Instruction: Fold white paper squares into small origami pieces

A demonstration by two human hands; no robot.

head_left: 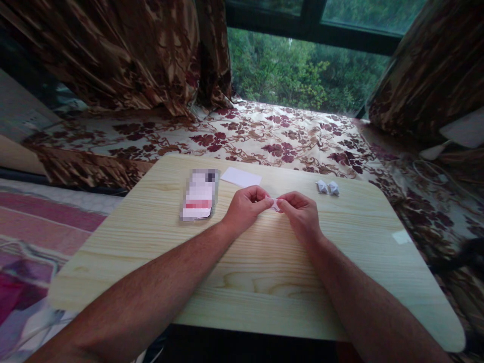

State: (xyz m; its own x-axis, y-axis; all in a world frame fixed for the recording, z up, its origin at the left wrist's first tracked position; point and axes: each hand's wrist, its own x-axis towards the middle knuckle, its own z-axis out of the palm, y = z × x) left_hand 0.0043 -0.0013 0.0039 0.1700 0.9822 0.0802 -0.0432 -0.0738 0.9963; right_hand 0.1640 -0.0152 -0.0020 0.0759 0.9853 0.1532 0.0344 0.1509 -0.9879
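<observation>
Between my two hands is a small piece of folded white paper point(276, 204), pinched from both sides just above the table. My left hand point(249, 204) grips its left edge with thumb and fingers. On the other edge, the thumb and fingers of my right hand point(300, 209) are closed. Most of the paper is covered by my fingertips, so its exact shape cannot be made out. Behind my left hand lies a flat stack of white paper point(241, 176). To the right stand two small folded white paper pieces point(328, 188), side by side.
A blurred-out phone-like object point(198, 195) lies on the wooden table point(257, 282), left of my hands. A small pale patch point(401, 237) is near the right edge. Beyond the table are a floral-covered ledge point(280, 131), brown curtains point(151, 55) and a window.
</observation>
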